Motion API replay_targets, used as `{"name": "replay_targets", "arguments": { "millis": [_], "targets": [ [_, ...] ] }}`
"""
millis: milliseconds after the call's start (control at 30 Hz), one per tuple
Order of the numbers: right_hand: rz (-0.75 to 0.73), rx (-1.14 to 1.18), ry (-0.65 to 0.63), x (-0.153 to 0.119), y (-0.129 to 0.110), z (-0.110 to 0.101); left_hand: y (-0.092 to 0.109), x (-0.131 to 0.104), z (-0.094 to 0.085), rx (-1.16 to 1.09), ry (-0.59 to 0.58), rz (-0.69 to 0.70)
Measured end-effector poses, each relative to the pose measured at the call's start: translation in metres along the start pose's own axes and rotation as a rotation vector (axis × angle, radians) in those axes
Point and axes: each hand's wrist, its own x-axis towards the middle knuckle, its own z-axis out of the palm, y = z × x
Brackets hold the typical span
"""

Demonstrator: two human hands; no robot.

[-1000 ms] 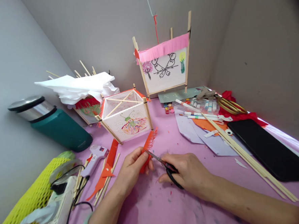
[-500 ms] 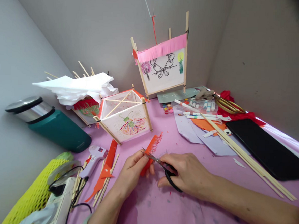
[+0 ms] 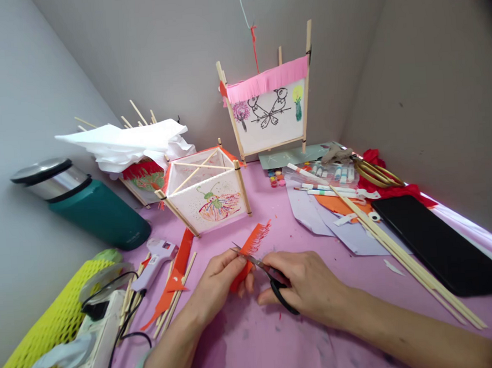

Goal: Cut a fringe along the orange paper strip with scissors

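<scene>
My left hand pinches a strip of red-orange paper whose far right edge is cut into a fine fringe. In my right hand is a pair of scissors with black handles. The blades cross the paper strip close to my left fingertips, and the lower part of the strip is partly hidden by the fingers. Just beyond my hands stands a lantern with a wooden stick frame, with an insect drawn on its white front panel and red trim on its top edges.
A second lantern with pink fringe stands at the back. Left are a teal bottle, a glue gun, red paper scraps and a power strip. Right lie wooden sticks, markers and a black phone-like slab.
The paper strip has shifted slightly to the right, and its fringed end sits a little farther right. Both hands keep nearly the same place and hold.
</scene>
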Motion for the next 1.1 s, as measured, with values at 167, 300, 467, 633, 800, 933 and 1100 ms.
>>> {"name": "replay_targets", "arguments": {
  "millis": [167,300,467,633,800,933,1100],
  "targets": [
    [-0.002,0.011,-0.004,0.001,0.002,0.002,0.000,-0.001,0.001,-0.021,-0.002,-0.016],
    [-0.004,0.011,-0.004,0.001,0.004,0.003,0.002,-0.001,0.001,-0.025,0.006,-0.019],
    [-0.004,-0.003,-0.006,-0.001,0.004,0.002,0.002,0.000,0.001,-0.039,0.006,-0.027],
    [0.020,-0.014,-0.018,0.000,0.003,-0.001,-0.001,0.002,-0.001,-0.046,-0.028,-0.038],
    [0.063,-0.024,-0.034,-0.001,-0.002,-0.006,-0.003,0.001,-0.003,-0.041,-0.016,-0.030],
    [0.130,0.016,-0.041,-0.009,-0.010,-0.012,0.000,-0.003,0.001,-0.062,-0.027,-0.061],
    [0.173,0.074,-0.030,-0.016,-0.018,-0.014,0.012,-0.009,0.011,-0.108,-0.016,-0.087]
  ]
}}
